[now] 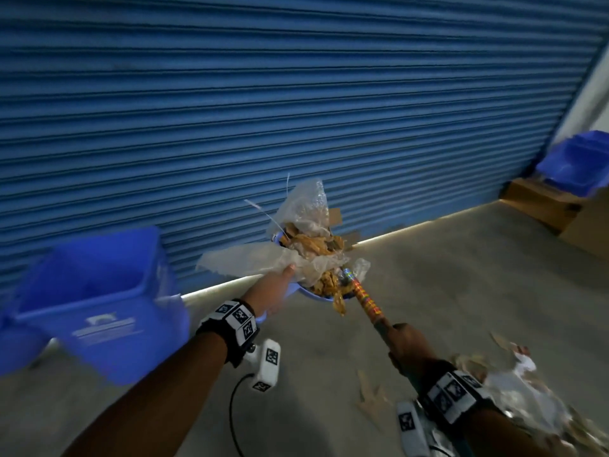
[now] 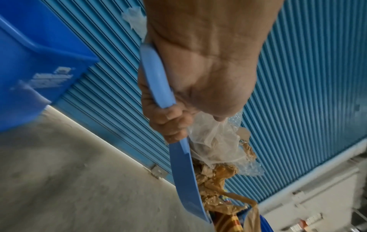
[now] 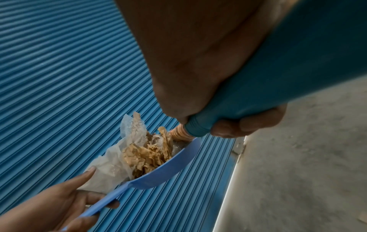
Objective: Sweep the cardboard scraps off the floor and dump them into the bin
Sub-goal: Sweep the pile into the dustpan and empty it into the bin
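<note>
My left hand [image 1: 275, 291] grips the handle of a light-blue dustpan [image 2: 184, 180], lifted off the floor and heaped with brown cardboard scraps [image 1: 316, 245] and clear plastic wrap [image 1: 303, 206]. The thumb [image 3: 87, 174] lies on the plastic at the pan's [image 3: 168, 168] back. My right hand [image 1: 407, 344] grips a broom handle [image 1: 365, 300] with a colourful patterned shaft; its head end presses against the load [image 3: 147, 155] in the pan. The blue bin [image 1: 95, 298] stands open at the left, below and left of the pan. In the right wrist view the broom grip [image 3: 278, 87] is teal.
A blue roller shutter [image 1: 296, 110] closes off the far side. More scraps and plastic [image 1: 514, 384] lie on the concrete floor [image 1: 445, 275] at the lower right. A cardboard box [image 1: 540, 202] with a blue crate [image 1: 580, 159] on it sits at the far right.
</note>
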`<state>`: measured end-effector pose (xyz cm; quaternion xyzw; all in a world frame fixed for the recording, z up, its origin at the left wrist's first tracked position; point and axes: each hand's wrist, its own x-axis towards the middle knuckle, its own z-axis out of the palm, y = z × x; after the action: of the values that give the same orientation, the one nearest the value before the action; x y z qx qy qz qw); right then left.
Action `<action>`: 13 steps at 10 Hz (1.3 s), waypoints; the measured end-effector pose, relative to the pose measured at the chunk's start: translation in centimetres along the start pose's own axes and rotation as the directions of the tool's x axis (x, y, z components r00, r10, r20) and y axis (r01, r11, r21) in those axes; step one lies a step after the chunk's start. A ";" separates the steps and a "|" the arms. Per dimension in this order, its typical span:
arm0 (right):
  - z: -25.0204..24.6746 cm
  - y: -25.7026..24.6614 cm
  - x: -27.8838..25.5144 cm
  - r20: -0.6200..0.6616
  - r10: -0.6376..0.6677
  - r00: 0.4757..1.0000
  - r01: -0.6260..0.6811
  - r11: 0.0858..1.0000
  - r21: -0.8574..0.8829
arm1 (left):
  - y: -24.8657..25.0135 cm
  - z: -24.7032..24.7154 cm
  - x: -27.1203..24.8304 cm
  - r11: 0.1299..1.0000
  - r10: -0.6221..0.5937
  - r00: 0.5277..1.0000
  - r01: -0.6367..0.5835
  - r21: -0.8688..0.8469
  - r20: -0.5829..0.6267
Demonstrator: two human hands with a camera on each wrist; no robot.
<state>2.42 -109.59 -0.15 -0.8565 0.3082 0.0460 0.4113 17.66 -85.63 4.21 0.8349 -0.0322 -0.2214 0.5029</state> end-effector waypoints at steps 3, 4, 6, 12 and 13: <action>8.8 -12.0 8.1 0.252 -0.153 0.956 0.164 0.986 -0.026 | -6.5 -11.7 4.2 0.988 -0.144 0.965 0.128 -0.085 -0.221; 12.5 -15.7 12.6 0.313 -0.219 0.924 0.247 0.967 -0.054 | -7.4 -15.0 5.6 0.979 -0.179 0.936 0.138 -0.153 -0.302; 18.8 -24.7 21.6 0.507 -0.293 0.811 0.392 0.915 -0.098 | -7.4 -21.3 8.7 0.958 -0.259 0.855 0.170 -0.229 -0.450; 34.4 -46.4 24.4 0.785 -0.460 0.415 0.903 0.311 -0.296 | -13.3 -37.6 11.0 0.857 -0.499 0.565 0.211 -0.470 -0.657; 39.2 -49.3 25.5 0.824 -0.442 0.355 0.935 0.157 -0.319 | -16.2 -42.0 12.9 0.856 -0.501 0.591 0.234 -0.460 -0.632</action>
<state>57.70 -70.17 -1.06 -0.9159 -0.3401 0.2101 0.0353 43.44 -46.60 2.64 0.7431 0.3853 0.0293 0.5463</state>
